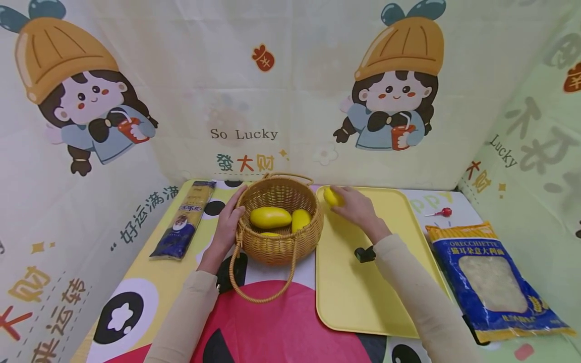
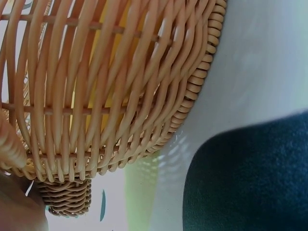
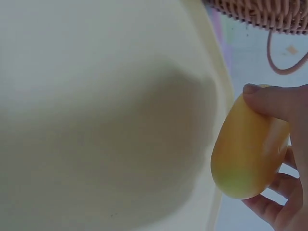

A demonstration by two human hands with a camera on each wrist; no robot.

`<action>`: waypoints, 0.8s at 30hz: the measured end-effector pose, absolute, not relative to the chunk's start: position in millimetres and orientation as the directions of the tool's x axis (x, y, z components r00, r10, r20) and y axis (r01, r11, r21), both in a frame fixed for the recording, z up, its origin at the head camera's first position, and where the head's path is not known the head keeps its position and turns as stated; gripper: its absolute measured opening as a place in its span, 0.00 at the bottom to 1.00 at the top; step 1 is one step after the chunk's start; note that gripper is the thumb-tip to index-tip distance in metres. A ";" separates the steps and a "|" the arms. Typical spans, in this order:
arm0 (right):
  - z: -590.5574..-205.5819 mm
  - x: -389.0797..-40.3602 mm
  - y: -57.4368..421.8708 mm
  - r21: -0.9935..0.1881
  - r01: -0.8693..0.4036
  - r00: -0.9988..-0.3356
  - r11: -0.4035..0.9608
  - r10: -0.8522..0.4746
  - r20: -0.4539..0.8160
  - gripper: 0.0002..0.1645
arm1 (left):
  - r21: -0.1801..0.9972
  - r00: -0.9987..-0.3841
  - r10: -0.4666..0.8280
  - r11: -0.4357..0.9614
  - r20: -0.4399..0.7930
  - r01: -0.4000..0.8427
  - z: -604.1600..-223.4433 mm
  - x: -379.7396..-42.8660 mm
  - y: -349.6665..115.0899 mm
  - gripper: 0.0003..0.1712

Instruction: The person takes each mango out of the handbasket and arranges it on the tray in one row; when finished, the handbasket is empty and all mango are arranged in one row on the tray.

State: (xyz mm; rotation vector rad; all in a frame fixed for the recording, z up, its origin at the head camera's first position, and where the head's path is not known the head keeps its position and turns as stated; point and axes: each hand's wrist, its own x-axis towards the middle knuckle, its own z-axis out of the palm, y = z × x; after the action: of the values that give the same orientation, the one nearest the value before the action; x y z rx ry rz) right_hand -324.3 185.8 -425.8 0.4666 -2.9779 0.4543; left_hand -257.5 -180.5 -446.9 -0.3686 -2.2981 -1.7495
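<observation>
A round wicker basket [image 1: 274, 254] stands in the middle of the table, its front handle folded down. Inside it lie several yellow mangoes, the largest showing one [image 1: 271, 218] at the left and another [image 1: 301, 220] at the right. My left hand [image 1: 225, 227] grips the basket's left rim. In the left wrist view the woven side [image 2: 106, 86] fills much of the picture, with yellow behind the gaps. Over the far left corner of the yellow tray [image 1: 363, 302], my right hand [image 1: 356, 206] holds a mango [image 3: 248, 149] between thumb and fingers.
A pasta packet [image 1: 185, 222] lies left of the basket. To the tray's right are a bag of orecchiette [image 1: 495, 282] and a red lollipop [image 1: 446, 212]. Printed cloth walls [image 1: 290, 91] stand behind and at both sides.
</observation>
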 end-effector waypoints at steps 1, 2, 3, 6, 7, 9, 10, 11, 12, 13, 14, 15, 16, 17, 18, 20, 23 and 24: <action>-427.6 -324.4 186.2 -0.268 -0.318 -0.947 0.909 -0.292 0.135 0.40 | 0.908 -0.943 0.060 0.255 0.328 0.332 -446.8 -257.3 -180.4 0.31; -429.5 -324.6 186.6 -0.261 -0.322 -0.946 0.910 -0.296 0.134 0.40 | 0.910 -0.944 0.059 0.253 0.325 0.329 -446.9 -257.2 -180.3 0.31; -431.1 -324.7 186.5 -0.256 -0.325 -0.945 0.910 -0.300 0.133 0.40 | 0.910 -0.944 0.059 0.253 0.325 0.329 -446.8 -257.0 -180.1 0.31; -435.2 -326.2 185.7 -0.245 -0.336 -0.940 0.909 -0.310 0.139 0.39 | 0.910 -0.944 0.055 0.251 0.327 0.330 -447.2 -256.8 -179.5 0.32; -436.3 -326.9 185.0 -0.244 -0.335 -0.941 0.910 -0.308 0.142 0.39 | 0.910 -0.943 0.055 0.252 0.327 0.330 -447.5 -257.0 -179.4 0.32; -438.2 -328.4 183.7 -0.245 -0.327 -0.943 0.913 -0.298 0.150 0.39 | 0.909 -0.942 0.058 0.249 0.329 0.333 -448.1 -257.4 -179.1 0.32; -439.2 -329.2 183.0 -0.246 -0.320 -0.945 0.915 -0.289 0.152 0.39 | 0.909 -0.943 0.058 0.250 0.329 0.333 -448.3 -257.3 -178.9 0.32; -440.3 -329.9 182.0 -0.250 -0.309 -0.948 0.918 -0.277 0.154 0.39 | 0.908 -0.942 0.060 0.252 0.329 0.333 -448.5 -257.3 -178.7 0.32; -441.4 -330.5 180.9 -0.256 -0.296 -0.953 0.920 -0.264 0.151 0.39 | 0.910 -0.943 0.058 0.251 0.327 0.330 -448.7 -257.4 -178.6 0.32; -442.5 -331.0 179.8 -0.263 -0.285 -0.956 0.922 -0.254 0.146 0.39 | 0.910 -0.944 0.060 0.251 0.324 0.329 -448.7 -257.2 -178.4 0.32; -443.4 -331.2 178.9 -0.268 -0.277 -0.959 0.923 -0.245 0.144 0.39 | 0.910 -0.944 0.060 0.252 0.323 0.328 -448.7 -256.9 -178.2 0.32; -444.4 -331.5 177.6 -0.270 -0.269 -0.961 0.925 -0.238 0.141 0.39 | 0.909 -0.944 0.062 0.257 0.324 0.329 -448.4 -256.4 -178.0 0.32; -445.4 -331.8 176.2 -0.272 -0.264 -0.962 0.926 -0.233 0.139 0.38 | 0.907 -0.943 0.062 0.259 0.327 0.332 -448.1 -256.0 -177.8 0.32; -445.9 -331.7 174.9 -0.275 -0.261 -0.963 0.925 -0.231 0.139 0.38 | 0.906 -0.942 0.062 0.260 0.329 0.333 -447.9 -256.0 -177.8 0.31; -446.0 -331.5 173.7 -0.276 -0.261 -0.963 0.925 -0.230 0.138 0.38 | 0.906 -0.942 0.062 0.260 0.330 0.335 -447.6 -256.0 -177.8 0.31; -445.0 -330.6 171.3 -0.282 -0.264 -0.962 0.922 -0.231 0.143 0.37 | 0.901 -0.939 0.064 0.266 0.337 0.342 -447.0 -256.1 -178.3 0.31; -441.4 -329.2 168.3 -0.309 -0.269 -0.962 0.912 -0.239 0.131 0.35 | 0.901 -0.939 0.058 0.266 0.339 0.342 -446.2 -256.5 -179.5 0.31; -440.0 -328.8 167.6 -0.321 -0.270 -0.962 0.908 -0.243 0.121 0.35 | 0.902 -0.939 0.057 0.266 0.339 0.341 -446.0 -256.7 -179.9 0.31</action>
State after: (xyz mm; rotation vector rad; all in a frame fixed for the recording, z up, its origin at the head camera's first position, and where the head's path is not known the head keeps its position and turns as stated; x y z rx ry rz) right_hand -328.8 167.6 -440.0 0.4033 -2.9913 0.5203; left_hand -256.7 -179.9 -446.0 -0.3697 -2.2978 -1.7317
